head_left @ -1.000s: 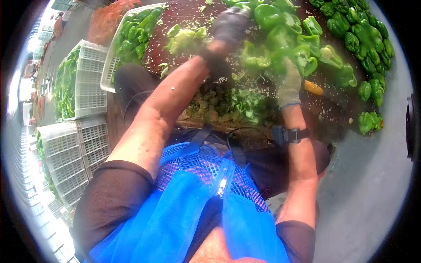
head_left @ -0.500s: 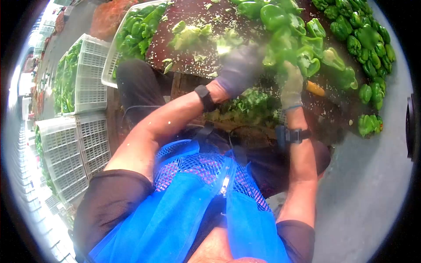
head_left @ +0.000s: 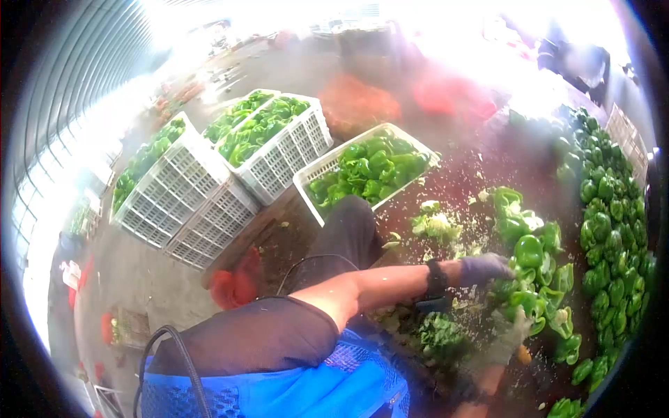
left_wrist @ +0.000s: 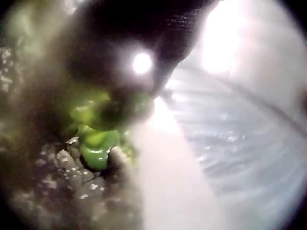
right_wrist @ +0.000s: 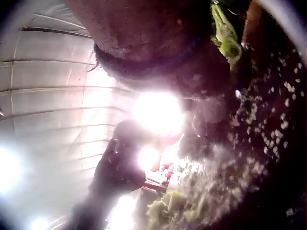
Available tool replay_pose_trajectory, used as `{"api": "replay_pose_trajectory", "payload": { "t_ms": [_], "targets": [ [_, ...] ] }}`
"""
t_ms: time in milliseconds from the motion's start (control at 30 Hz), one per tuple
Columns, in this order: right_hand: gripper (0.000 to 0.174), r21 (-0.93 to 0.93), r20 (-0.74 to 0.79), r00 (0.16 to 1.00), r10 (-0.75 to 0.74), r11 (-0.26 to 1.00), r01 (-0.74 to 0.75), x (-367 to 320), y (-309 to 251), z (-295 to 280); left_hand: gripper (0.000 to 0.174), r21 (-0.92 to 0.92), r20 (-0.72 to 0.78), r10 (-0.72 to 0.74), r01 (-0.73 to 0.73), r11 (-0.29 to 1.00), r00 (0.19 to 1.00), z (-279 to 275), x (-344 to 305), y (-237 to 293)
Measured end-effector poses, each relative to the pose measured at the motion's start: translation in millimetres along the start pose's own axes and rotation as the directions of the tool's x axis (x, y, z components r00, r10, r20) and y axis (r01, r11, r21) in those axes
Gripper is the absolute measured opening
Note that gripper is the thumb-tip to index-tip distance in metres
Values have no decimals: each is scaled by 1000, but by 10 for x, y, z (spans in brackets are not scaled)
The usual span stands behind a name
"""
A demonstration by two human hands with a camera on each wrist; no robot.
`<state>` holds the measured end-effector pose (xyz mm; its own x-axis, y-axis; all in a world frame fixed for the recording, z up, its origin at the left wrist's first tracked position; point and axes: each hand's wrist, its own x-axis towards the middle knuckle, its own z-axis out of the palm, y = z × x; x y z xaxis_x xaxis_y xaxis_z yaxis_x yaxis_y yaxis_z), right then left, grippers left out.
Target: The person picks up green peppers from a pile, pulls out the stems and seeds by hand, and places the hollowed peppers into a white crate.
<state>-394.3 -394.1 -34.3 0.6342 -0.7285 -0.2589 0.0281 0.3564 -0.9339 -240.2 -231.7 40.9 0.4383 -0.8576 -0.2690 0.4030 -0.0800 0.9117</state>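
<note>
My left hand (head_left: 486, 269), in a dark purple-grey glove, is at the left side of a heap of cut green bell peppers (head_left: 528, 251). In the left wrist view its glove (left_wrist: 134, 43) looms dark above a green pepper piece (left_wrist: 96, 146). The right hand (head_left: 510, 338), in a pale glove, has its fingertips right at the heap's near edge; I cannot tell what it holds. Close to it lies a yellow-orange handle (head_left: 524, 354). Glare and blur hide most of both hands in the wrist views.
Whole green peppers (head_left: 606, 237) line the right side. Pale pepper cores (head_left: 437, 226) and scattered seeds lie on the dark red table (head_left: 460, 171). A white crate (head_left: 306, 177) of peppers stands left of it, with stacked crates (head_left: 174, 188) farther left. Leafy scraps (head_left: 442, 334) lie near my legs.
The head view has swung left and up, showing more crates. My left hand went from the far side of the table back toward the right hand, and is now at the pepper heap.
</note>
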Motion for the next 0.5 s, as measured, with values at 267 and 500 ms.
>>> {"api": "replay_pose_trajectory", "payload": {
  "t_ms": [267,500],
  "targets": [
    [57,-205,78,986,-146,966,159,279,189,-321,54,-445,159,90,-10,895,983,358,-177,-313],
    [54,157,-87,994,-65,985,78,-31,-126,-119,43,-724,546,663,-109,681,513,364,275,-695]
  ]
}}
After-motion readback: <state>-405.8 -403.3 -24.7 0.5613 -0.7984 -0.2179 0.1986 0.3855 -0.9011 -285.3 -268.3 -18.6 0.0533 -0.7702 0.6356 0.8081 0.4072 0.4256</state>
